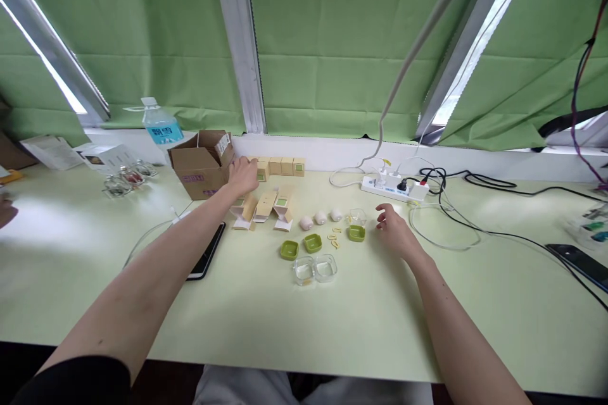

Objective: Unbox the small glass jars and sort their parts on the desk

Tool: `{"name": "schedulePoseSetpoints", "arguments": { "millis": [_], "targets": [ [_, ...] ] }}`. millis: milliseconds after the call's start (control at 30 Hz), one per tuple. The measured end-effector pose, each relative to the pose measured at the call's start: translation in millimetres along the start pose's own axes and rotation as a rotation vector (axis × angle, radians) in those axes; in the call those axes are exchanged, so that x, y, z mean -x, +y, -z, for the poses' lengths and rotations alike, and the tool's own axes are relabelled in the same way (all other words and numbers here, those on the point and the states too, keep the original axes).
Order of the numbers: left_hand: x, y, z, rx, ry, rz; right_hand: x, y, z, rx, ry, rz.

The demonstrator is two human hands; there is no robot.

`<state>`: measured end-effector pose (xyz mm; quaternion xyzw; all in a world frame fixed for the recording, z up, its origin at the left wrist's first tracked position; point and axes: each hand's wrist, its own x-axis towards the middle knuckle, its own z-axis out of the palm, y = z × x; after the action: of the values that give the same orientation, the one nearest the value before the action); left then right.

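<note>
My left hand (pixel 244 175) reaches to the left end of a row of small beige boxes (pixel 287 166), its fingers bent down by the end box; what they hold is hidden. My right hand (pixel 391 225) hovers with fingers apart, right of a green cup (pixel 356 233) and a clear lid (pixel 357 217). Two more green cups (pixel 289 250) sit near the middle, with clear containers (pixel 325 267) in front. Behind them are three whitish round pieces (pixel 320 218), and small yellow clips (pixel 335 237) lie between the cups. Opened beige boxes (pixel 265 205) stand below my left hand.
A cardboard box (pixel 197 171) and a water bottle (pixel 161 124) stand at the back left. Under my left forearm lies a tablet (pixel 208 256). A power strip (pixel 394 188) with cables is at the back right, a phone (pixel 580 264) far right. Another person's hand (pixel 6 210) shows far left.
</note>
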<state>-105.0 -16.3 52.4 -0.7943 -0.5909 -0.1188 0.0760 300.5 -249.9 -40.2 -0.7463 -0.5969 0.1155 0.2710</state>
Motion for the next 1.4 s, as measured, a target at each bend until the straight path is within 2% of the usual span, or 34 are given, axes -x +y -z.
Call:
{"name": "schedulePoseSetpoints", "arguments": {
  "millis": [233, 467, 600, 733, 833, 933, 1033, 1133, 1200, 1267, 1400],
  "targets": [
    [-42.5, -10.9, -27.8, -0.069, -0.110, 0.010, -2.2, 3.8, -1.8, -0.029, 0.042, -0.049],
    [-47.2, -9.4, -40.6, -0.076, -0.159, -0.070, -0.8, 3.6, -1.6, 0.012, 0.087, -0.022],
    [-43.2, -7.6, -41.4, -0.076, -0.135, -0.109, 2.7, -3.0, 0.1, 0.059, 0.161, 0.004],
    [-40.8, -5.4, -38.6, -0.082, -0.095, -0.109, 7.0, -15.6, 4.3, 0.150, 0.226, -0.046],
    [-37.1, -3.8, -30.6, -0.081, -0.050, -0.117, 9.9, -25.1, 7.7, 0.170, 0.291, -0.061],
    [-29.4, -0.1, -16.0, -0.057, 0.028, -0.147, 14.1, -35.2, 10.0, 0.157, 0.388, -0.004],
    [-13.8, 7.6, 1.8, -0.013, 0.106, -0.201, 21.5, -50.0, 9.4, 0.120, 0.444, 0.131],
    [16.3, 18.9, 17.5, 0.117, 0.210, -0.348, 32.1, -72.0, 3.4, 0.005, 0.402, 0.321],
    [45.2, 28.0, 25.6, 0.230, 0.290, -0.497, 40.2, -89.3, -3.2, -0.136, 0.324, 0.416],
    [78.7, 38.4, 32.1, 0.293, 0.322, -0.606, 48.8, -106.7, -10.0, -0.306, 0.230, 0.456],
    [144.2, 60.5, 42.5, 0.424, 0.403, -0.867, 66.9, -134.8, -18.2, -0.586, -0.081, 0.501]
  ]
}}
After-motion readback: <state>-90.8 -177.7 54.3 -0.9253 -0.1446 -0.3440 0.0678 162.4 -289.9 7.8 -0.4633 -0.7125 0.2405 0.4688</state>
